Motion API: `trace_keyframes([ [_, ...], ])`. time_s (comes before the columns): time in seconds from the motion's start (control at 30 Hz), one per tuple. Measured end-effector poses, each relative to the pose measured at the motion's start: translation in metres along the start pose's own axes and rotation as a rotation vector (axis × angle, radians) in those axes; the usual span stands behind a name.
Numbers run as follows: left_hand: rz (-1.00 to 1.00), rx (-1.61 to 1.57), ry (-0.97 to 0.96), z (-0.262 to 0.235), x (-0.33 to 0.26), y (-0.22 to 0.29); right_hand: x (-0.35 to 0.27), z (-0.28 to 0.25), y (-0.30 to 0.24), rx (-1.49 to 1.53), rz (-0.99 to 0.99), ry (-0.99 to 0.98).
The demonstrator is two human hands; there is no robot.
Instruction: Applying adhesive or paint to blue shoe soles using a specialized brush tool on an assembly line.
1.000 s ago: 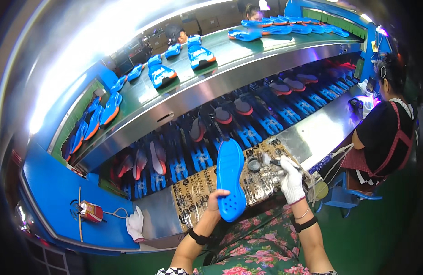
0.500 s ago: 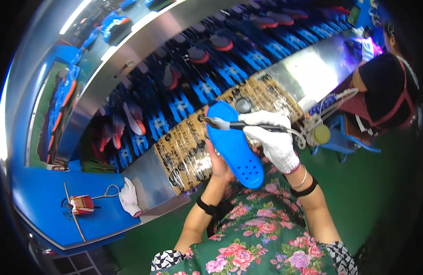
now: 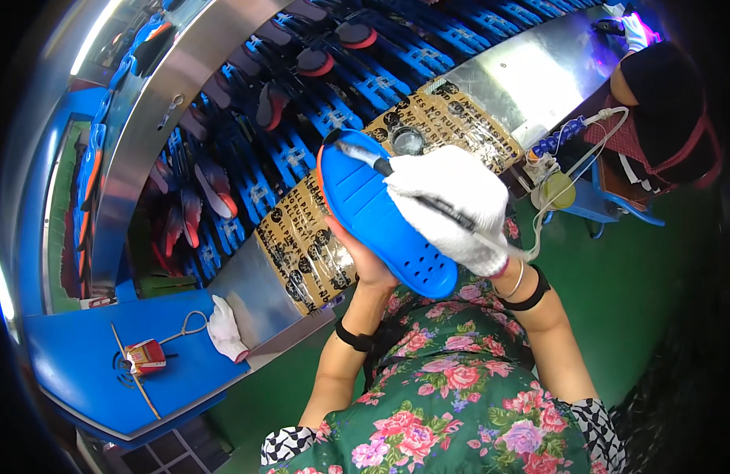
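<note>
A blue shoe sole (image 3: 373,201) with an orange edge, cross grooves and several small holes at the heel is tilted up in front of my body. My bare left hand (image 3: 363,257) is closed around its left side and underside, some fingers hidden beneath it. In a white knitted glove, my right hand (image 3: 452,201) grips a brush (image 3: 363,154) with a dark handle and a pale thin tube trailing from its rear. The bristles touch, or hover just over, the toe end of the sole; which of these I cannot tell.
Printed cardboard under clear film (image 3: 298,245) covers part of the metal ledge, with a small round container (image 3: 408,141) on it. Beyond stand blue clamps (image 3: 381,88) with shoe soles. A white glove (image 3: 225,330) and red box (image 3: 147,357) lie left. A person (image 3: 665,103) sits right.
Both hands have lifted the sole slightly up and to the left. The brush tip has shifted toward the toe end, and my right hand now covers more of the sole's right side.
</note>
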State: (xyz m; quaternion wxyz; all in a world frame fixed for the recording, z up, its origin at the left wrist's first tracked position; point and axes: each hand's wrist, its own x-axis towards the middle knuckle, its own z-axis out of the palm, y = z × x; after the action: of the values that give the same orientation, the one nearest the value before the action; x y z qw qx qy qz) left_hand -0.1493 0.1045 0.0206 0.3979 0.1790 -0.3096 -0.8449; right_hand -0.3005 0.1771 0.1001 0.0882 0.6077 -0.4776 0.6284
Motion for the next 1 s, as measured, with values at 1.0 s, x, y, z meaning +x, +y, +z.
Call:
trace_keyframes([
  [1.0, -0.097, 0.082, 0.065, -0.077, 0.007, -0.007, -0.050, 0.016, -0.014, 0.237, 0.030, -0.160],
])
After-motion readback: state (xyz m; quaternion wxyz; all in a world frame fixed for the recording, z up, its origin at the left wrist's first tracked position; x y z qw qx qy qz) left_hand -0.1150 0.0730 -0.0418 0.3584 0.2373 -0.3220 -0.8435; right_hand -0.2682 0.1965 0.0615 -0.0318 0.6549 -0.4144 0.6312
